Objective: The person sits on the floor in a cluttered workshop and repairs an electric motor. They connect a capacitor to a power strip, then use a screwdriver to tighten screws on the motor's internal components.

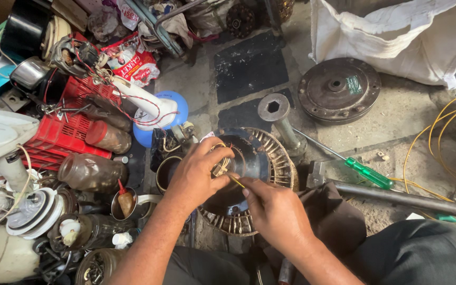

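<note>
Fan stator [270, 158] lies on the floor [354, 132], winding unfinished: left hand [196, 177] pinches the coil leads at its hub, right hand [275, 211] pinches a yellow wire [237, 181], green screwdriver [367, 173] idle beside.

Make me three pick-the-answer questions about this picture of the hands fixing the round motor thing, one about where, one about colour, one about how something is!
1. Where does the green-handled screwdriver lie?
A. In the red crate
B. On the floor to the right of the round motor part
C. Inside the white sack

2. What colour is the plastic crate on the left?
A. Red
B. Yellow
C. Black

3. How is the right hand just now?
A. Lying flat on the floor
B. Gripping the hammer
C. Pinching a thin yellow wire

Answers: 1 B, it rests on the stone floor beside the round motor part. 2 A, its grid walls are red. 3 C, its fingertips meet on the yellow wire while the left hand sits on the motor part's centre.
</note>
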